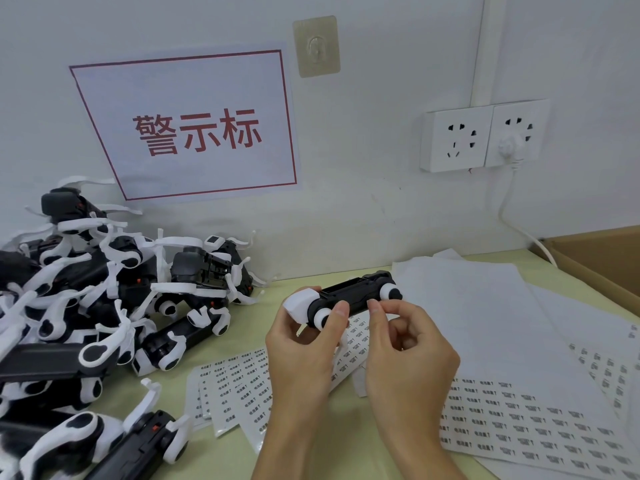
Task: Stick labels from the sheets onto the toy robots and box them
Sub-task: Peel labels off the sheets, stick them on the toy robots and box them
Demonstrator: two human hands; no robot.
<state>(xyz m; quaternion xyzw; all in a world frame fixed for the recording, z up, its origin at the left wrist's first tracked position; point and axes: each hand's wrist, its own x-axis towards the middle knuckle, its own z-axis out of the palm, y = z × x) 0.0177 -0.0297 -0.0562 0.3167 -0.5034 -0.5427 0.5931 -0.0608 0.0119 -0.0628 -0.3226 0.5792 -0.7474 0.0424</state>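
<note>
A black-and-white toy robot (349,296) is held belly up above the table in the middle of the view. My left hand (304,348) grips it from below at its left end, thumb on a white wheel joint. My right hand (405,344) pinches thumb and forefinger against the robot's underside near its right end; whether a label sits under the fingertips is hidden. Label sheets (526,424) with rows of small printed stickers lie under and right of my hands, with more label sheets (228,386) to the left.
A big heap of black-and-white toy robots (104,306) fills the left side of the table. Blank backing sheets (478,306) lie at the right. A cardboard box (602,261) stands at the far right edge. The wall carries a sign (194,129) and power sockets (481,136).
</note>
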